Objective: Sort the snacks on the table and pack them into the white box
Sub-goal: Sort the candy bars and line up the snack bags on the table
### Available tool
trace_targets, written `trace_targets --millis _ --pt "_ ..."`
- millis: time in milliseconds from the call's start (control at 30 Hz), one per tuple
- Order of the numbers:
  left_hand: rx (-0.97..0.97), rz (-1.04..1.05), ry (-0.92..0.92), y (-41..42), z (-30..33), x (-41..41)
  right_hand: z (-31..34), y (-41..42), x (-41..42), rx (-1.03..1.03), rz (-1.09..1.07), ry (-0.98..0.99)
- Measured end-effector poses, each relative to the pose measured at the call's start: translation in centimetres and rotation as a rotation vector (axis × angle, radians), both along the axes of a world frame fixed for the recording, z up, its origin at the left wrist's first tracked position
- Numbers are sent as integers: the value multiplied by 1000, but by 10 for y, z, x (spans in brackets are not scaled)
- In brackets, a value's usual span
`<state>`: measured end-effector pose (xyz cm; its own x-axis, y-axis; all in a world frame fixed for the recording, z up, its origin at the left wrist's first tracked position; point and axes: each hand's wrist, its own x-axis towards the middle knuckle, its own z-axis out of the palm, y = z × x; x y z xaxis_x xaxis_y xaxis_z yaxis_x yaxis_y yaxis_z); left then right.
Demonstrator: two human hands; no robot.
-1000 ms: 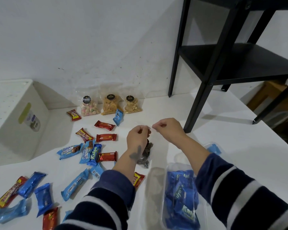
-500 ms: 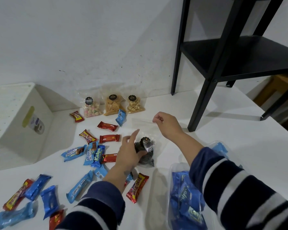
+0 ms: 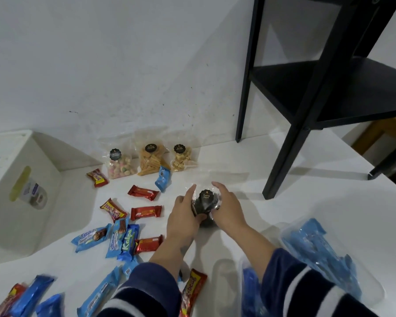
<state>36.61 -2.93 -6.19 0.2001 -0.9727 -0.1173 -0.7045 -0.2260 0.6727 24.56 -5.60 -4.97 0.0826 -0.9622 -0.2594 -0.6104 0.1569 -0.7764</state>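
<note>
White table [image 3: 284,216] remains littered — both hands' fingers [image 3: 189,193] grasp a dark bag [image 3: 205,205], box [image 3: 16,197] seemingly unpacked.

- White wall [image 3: 124,65], scuffed and speckled with small dark marks.
- White bench [image 3: 284,213] butts against the wall.
- Black shelf unit [image 3: 318,88] stands on the bench, right side.
- Brown wooden furniture [image 3: 380,131] partly visible beyond.

Both hands, left hand [image 3: 183,216] and right hand [image 3: 226,210], flank the snack bag [image 3: 205,203] on the table [image 3: 284,213]; scattered wrapped bars [image 3: 146,212] lie left, three pouches [image 3: 150,160] behind, the box [image 3: 21,193] far left.
</note>
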Motion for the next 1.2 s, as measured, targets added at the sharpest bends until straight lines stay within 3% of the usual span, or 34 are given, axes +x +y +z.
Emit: trace_targets --millis 200,333,600,733,1000,1200 --pt "-161 -40 188 -99 14 -6 19 -110 4 -147 -36 85" --pt "-166 -63 206 -159 12 -3 20 -171 7 -243 -10 74" --pt "-91 -123 221 -183 -9 -1 -9 -197 16 -156 29 68" --pt "-29 -98 187 -171 13 9 13 -177 11 -127 112 209" --pt "101 -162 -209 -72 96 60 111 -93 26 -73 435 502" --pt "114 -11 -301 38 152 118 178 -9 81 -100 686 510"
